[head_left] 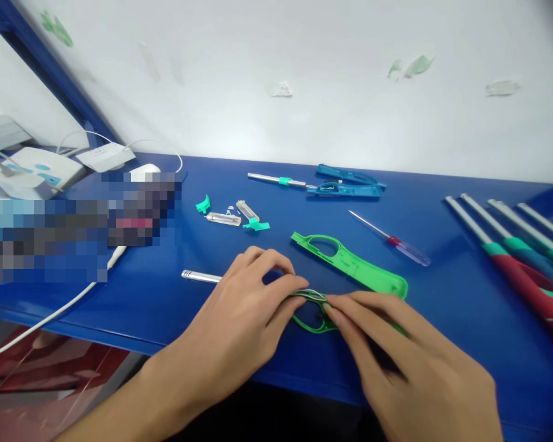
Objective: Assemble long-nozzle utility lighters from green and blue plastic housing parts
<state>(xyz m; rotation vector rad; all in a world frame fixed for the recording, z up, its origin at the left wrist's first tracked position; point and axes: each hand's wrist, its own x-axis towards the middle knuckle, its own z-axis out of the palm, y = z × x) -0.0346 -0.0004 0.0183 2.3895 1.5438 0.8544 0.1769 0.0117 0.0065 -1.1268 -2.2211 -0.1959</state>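
A green casing half (pixel 311 325) with thin wires (pixel 314 295) along its upper edge lies between my hands near the table's front. My left hand (pixel 258 301) pinches the wires and casing edge at their left end; a metal tube (pixel 200 277) sticks out to its left. My right hand (pixel 396 344) is closed at the right side of the wires, fingertips on the green casing. Just beyond lies another green casing half (pixel 354 264), its inside facing up. Clear parts (pixel 224 218) and teal triggers (pixel 257 225) sit behind my left hand.
On the blue table (pixel 156 319), a screwdriver (pixel 403 247) lies right of centre, opened blue casing parts (pixel 345 189) at the back, several assembled lighters (pixel 529 276) at the right. White devices (pixel 50 169) and a cable (pixel 69 310) are at the left.
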